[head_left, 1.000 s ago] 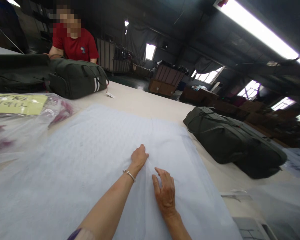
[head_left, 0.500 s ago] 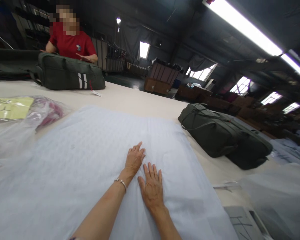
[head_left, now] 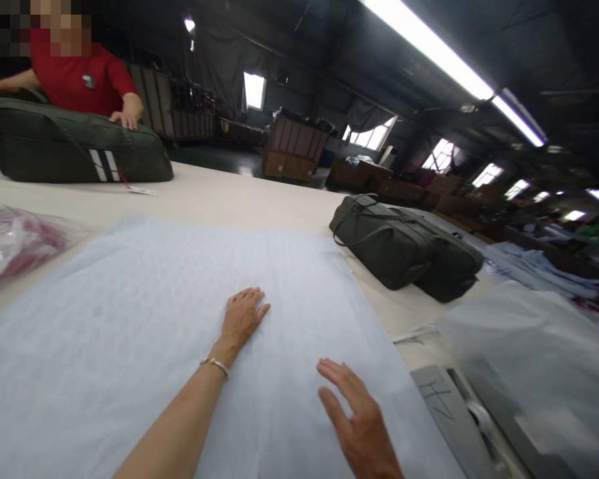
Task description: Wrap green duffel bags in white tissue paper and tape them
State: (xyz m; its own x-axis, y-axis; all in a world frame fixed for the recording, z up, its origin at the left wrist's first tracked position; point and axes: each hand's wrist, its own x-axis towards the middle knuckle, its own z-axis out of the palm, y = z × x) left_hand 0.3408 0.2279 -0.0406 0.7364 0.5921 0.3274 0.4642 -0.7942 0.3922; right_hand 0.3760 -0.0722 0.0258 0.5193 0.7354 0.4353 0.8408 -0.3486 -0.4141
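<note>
A large pale blue cloth (head_left: 170, 266) is spread over the white table. My left hand (head_left: 243, 315) lies on its middle, fingers stretched out, a silver bracelet at the wrist. To the right and nearer to me is my right hand (head_left: 357, 412), with its thumb and fingers apart and nothing between them. It appears at or just above the cloth near its right side; the exact contact is unclear.
Dark green bags (head_left: 379, 243) lie beyond the cloth at right. Across the table (head_left: 219, 193), a person in red touches another green bag (head_left: 80, 143). Clear plastic (head_left: 40, 243) is at left, translucent sheeting (head_left: 539, 352) and a grey marked board (head_left: 444, 399) at right.
My hands have moved apart, the right one toward the right and nearer to me. The view has shifted right. The person across has spread their arms along the bag.
</note>
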